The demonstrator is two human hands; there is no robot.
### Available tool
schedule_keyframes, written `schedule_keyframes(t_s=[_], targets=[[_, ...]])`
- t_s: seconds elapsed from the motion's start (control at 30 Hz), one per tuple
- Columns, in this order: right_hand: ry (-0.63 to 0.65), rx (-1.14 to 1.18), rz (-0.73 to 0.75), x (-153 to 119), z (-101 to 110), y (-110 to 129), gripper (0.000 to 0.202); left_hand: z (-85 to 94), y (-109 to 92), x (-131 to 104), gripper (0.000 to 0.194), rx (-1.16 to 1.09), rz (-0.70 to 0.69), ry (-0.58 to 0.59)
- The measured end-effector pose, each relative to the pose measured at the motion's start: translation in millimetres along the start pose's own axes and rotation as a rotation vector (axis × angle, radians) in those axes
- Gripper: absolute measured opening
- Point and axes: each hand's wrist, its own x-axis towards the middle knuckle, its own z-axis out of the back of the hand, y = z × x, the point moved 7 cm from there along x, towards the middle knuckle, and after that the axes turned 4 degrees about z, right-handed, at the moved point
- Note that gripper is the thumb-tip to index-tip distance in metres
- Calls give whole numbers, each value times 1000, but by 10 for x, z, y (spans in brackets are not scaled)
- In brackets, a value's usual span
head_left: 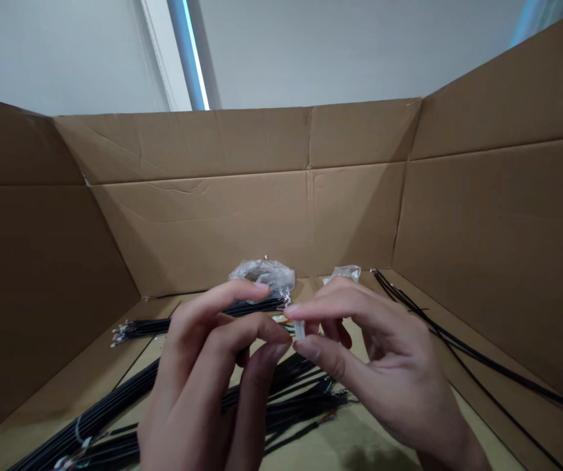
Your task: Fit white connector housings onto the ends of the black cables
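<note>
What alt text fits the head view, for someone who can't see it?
A person's right hand pinches a small pale connector, the left hand close beside it, near thin wires. Black cable bundles lie below and behind the hands, with crumpled clear plastic farther back, inside cardboard walls.

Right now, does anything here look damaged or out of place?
Only minor oddities: the cardboard back wall has wavy creases on its left part, and one thin black cable strays from the others at right.
</note>
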Motion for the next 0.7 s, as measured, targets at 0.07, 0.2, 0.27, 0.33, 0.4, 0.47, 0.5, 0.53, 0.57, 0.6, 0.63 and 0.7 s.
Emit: schedule_keyframes(t_s=[0.07,0.2,0.27,0.33,0.4,0.47,0.5,0.53,0.57,0.6,0.63,0.7], targets=[[-13,-8,3,-8,1,-2,12,7,0,0,18,-1,-12,15],[-24,-15,1,-30,-11,-19,16,16,8,-1,20,2,4,17],[-24,-19,-2,-35,-18,-25,17,22,8,-5,20,4,19,1],[-25,-27,-8,-35,-18,-28,16,19,-2,-11,20,2,20,-4],[-25,-29,-6,-30,-16,-23,16,11,-12,-15,19,0,18,-8],[-25,-24,-5,-20,-11,-21,15,5,-15,-16,18,-16,27,-16],[-27,-21,-6,-15,-7,-24,15,1,-4,-15,18,-42,47,-21],[-31,-16,-8,-9,-3,-29,15,-2,15,-15,17,-82,75,-27],[-34,-10,-12,-4,0,-37,14,-6,43,-15,16,-131,110,-30],[-38,-5,-18,0,2,-46,14,-7,75,-16,16,-185,147,-37],[-41,2,-20,2,2,-53,14,-5,109,-17,16,-234,180,-45],[-42,14,-34,1,-5,-70,13,-7,154,-16,19,-288,206,-31]])
